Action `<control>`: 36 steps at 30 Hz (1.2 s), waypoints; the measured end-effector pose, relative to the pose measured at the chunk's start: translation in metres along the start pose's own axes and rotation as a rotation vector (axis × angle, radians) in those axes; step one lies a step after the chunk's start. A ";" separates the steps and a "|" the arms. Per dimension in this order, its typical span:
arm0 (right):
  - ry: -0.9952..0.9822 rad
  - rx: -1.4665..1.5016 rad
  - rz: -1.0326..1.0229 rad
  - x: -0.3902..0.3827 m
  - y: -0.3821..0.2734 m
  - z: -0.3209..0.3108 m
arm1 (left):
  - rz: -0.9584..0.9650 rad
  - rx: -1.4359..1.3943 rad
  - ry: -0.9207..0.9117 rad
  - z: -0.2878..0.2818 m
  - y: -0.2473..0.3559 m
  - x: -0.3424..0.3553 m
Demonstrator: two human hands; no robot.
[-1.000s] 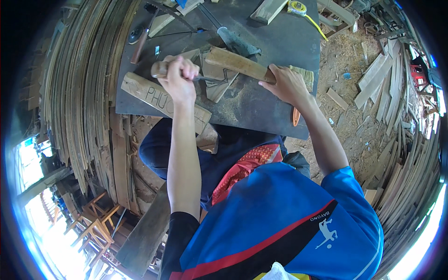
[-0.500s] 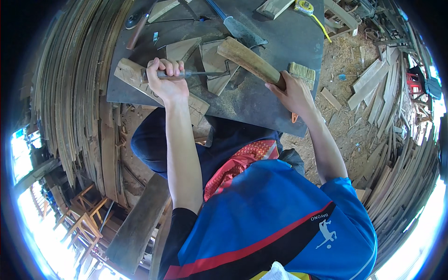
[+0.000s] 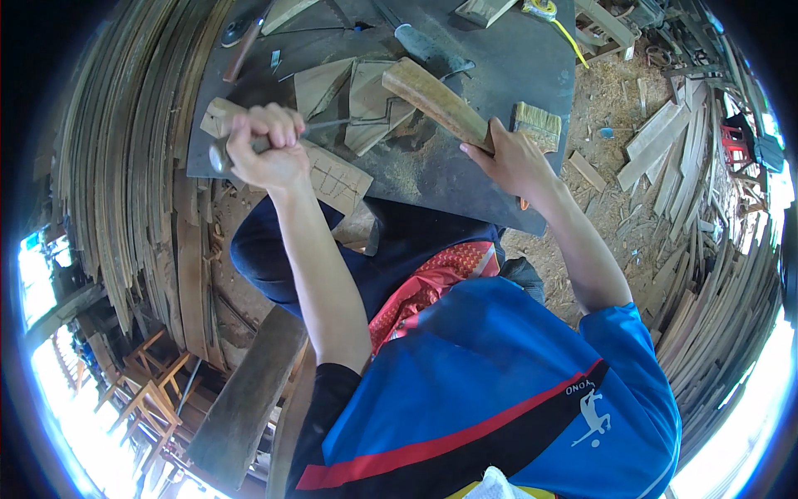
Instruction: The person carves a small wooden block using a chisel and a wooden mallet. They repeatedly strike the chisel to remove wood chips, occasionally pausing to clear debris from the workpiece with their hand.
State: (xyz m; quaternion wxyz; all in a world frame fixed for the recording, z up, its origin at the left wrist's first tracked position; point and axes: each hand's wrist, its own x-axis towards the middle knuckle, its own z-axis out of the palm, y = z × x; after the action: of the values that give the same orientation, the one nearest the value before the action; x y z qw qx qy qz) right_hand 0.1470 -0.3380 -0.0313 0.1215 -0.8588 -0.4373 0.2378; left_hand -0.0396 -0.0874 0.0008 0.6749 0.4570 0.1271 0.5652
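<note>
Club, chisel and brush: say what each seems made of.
Club: wood, apparently unvarnished, from its brown, matte, worn surface.
Chisel: shaft probably dull steel, being thin, grey and straight; handle mostly hidden.
Brush: pale fibre bristles, natural or synthetic unclear; the orange handle tip suggests paint or plastic.

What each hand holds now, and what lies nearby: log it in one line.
left hand: holds chisel over wooden board | right hand: holds wooden bar | nearby: paintbrush, tape measure
</note>
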 end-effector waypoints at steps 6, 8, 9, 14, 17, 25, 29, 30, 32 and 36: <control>-0.060 -0.020 0.057 0.001 -0.004 -0.003 | -0.150 0.006 -0.211 0.017 -0.008 0.000; -0.066 -0.043 0.051 0.001 -0.008 -0.004 | -0.139 0.029 -0.183 0.021 -0.012 0.000; -0.061 -0.039 0.052 0.000 -0.008 -0.003 | -0.137 0.040 -0.171 0.025 -0.014 -0.001; -0.050 -0.001 0.055 0.000 -0.005 -0.001 | -0.147 0.146 -0.158 0.033 -0.019 -0.005; -0.059 -0.006 0.047 0.000 -0.004 -0.002 | -0.146 0.073 -0.147 0.035 -0.027 -0.006; -0.027 0.002 0.020 -0.001 -0.002 0.000 | -0.101 0.182 -0.153 0.049 -0.033 -0.013; 0.002 0.005 0.025 -0.003 0.004 0.010 | -0.105 0.260 -0.102 0.051 -0.035 -0.015; 0.016 0.015 0.007 -0.003 0.005 0.011 | -0.121 0.336 -0.112 0.057 -0.035 -0.017; 0.045 0.035 -0.033 -0.006 0.008 0.012 | -0.134 0.445 -0.183 0.058 -0.038 -0.017; 0.137 0.036 -0.043 -0.012 0.011 -0.006 | -0.215 0.327 -0.122 0.055 -0.038 -0.011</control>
State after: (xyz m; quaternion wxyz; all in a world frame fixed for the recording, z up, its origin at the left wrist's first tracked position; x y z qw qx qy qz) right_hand 0.1517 -0.3539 -0.0267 0.1717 -0.8612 -0.4418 0.1836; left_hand 0.0188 -0.1212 -0.0018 0.6546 0.5778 0.2239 0.4331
